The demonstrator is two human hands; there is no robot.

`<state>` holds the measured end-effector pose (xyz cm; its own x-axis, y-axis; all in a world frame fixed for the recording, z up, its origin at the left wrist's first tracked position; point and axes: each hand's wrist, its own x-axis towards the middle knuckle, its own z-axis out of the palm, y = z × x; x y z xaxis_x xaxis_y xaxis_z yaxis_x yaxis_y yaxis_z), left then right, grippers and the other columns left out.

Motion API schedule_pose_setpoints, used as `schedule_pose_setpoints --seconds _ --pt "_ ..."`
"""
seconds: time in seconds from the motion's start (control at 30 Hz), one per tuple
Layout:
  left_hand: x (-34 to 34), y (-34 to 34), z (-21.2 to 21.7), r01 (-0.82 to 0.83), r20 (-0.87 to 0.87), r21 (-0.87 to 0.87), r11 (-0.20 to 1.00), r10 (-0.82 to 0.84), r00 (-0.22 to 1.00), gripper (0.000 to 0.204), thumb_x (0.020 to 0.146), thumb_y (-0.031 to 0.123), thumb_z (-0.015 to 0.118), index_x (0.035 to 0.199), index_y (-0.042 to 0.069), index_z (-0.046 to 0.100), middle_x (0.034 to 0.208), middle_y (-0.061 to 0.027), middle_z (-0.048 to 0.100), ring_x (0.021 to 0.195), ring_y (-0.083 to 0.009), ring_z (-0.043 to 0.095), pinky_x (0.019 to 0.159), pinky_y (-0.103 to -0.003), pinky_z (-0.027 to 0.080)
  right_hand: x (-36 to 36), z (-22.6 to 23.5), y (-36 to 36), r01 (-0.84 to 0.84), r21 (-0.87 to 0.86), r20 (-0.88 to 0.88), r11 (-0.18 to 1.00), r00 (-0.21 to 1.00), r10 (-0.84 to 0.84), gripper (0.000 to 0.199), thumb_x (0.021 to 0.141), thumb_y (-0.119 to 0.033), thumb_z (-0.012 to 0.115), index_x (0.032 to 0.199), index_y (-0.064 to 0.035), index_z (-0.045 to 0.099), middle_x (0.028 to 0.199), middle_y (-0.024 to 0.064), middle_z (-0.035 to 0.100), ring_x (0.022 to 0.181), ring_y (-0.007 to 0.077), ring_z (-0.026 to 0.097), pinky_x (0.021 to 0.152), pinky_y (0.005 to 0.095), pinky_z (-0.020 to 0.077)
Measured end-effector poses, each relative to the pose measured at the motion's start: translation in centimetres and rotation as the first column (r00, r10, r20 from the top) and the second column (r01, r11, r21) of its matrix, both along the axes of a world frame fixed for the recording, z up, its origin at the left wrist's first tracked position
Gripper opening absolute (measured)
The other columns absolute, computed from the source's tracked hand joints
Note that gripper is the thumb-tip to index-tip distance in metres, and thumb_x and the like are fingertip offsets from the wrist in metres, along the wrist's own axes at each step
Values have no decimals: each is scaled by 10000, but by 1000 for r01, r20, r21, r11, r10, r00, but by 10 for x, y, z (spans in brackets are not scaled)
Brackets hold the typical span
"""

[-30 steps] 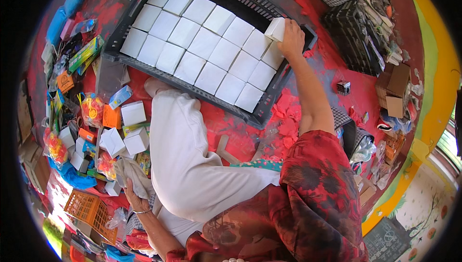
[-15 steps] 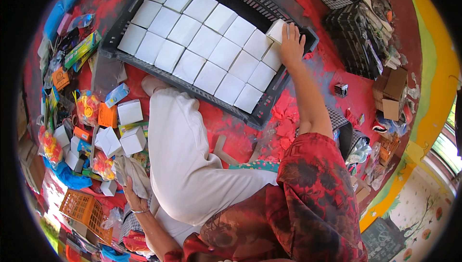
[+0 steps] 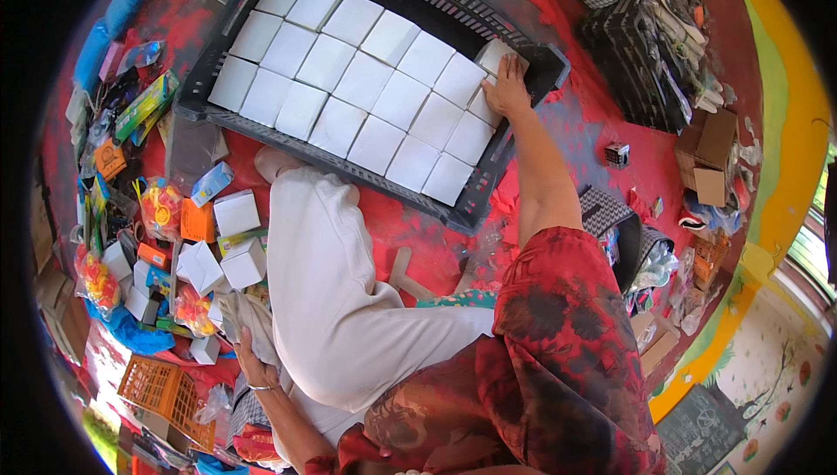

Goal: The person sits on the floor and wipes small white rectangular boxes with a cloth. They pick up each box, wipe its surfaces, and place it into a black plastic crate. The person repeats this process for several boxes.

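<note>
At upper right, the right hand (image 3: 508,91), fingers loosely spread, touches a white square box (image 3: 492,54), while the left hand (image 3: 250,360) clasps crumpled grey cloth (image 3: 251,320).

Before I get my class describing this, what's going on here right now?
A person's right hand is on a white box toward the far right corner of a black crate. Other white boxes sit in rows, filling most of the crate, with a dark gap along its far side. The left hand holds a greyish cloth.
</note>
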<state>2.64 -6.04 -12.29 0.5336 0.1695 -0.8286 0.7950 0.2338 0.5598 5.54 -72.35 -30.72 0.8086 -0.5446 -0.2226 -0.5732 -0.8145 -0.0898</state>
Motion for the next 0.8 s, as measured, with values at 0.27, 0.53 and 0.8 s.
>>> schedule_pose_setpoints --seconds 0.27,0.53,0.8 --pt "-1 10 3 -130 71 -32 991 132 989 480 862 168 590 1280 -8 435 1216 -133 543 1084 -263 553 916 -394 473 1 -1 -24 178 170 -339 969 934 -112 844 869 -585 366 1434 4 150 1472 232 205 1367 355 211 1116 432 155" --pt "7 29 42 -366 285 -150 919 394 874 377 859 84 592 1222 44 495 1107 -73 608 974 -181 609 824 -304 505 110 75 55 -215 84 -98 973 970 222 447 909 -330 449 1144 37 553 1101 240 596 1029 374 571 878 445 438" --pt "14 39 71 -458 321 -235 857 514 796 429 839 89 629 1236 41 474 1142 -81 590 989 -206 604 833 -329 511 224 145 360 -653 729 375 205 632 678 405 776 -281 684 1065 -4 618 988 166 646 940 246 624 816 336 483"
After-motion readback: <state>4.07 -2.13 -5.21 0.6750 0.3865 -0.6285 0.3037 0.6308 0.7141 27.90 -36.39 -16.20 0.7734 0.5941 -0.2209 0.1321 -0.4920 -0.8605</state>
